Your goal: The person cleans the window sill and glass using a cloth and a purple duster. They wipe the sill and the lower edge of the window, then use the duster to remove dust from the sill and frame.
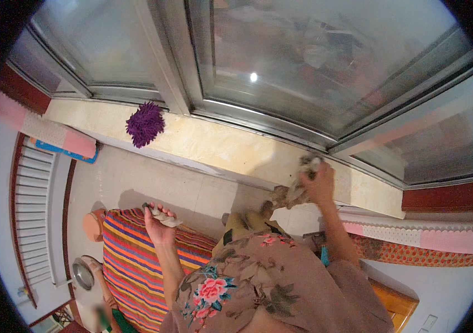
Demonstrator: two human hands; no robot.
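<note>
My right hand [321,183] grips a crumpled, stained cloth [296,193] at the right part of the pale yellow window sill [224,145]; part of the cloth hangs over the sill's front edge. My left hand [161,222] is raised palm up above the striped bed cover, its fingers curled round a small pale piece of cloth or paper [164,217] with a dark end. A purple shaggy chenille mitt or duster head [145,125] lies on the left part of the sill. Behind the sill stand metal-framed glass windows [294,62].
A bed with a striped cover [136,266] is at lower left, beside an orange stool [94,225]. Another person's arm [105,283] reaches near a metal basin [83,274]. A white radiator [32,208] is on the left wall. Pink and white fabric [440,241] borders the right side.
</note>
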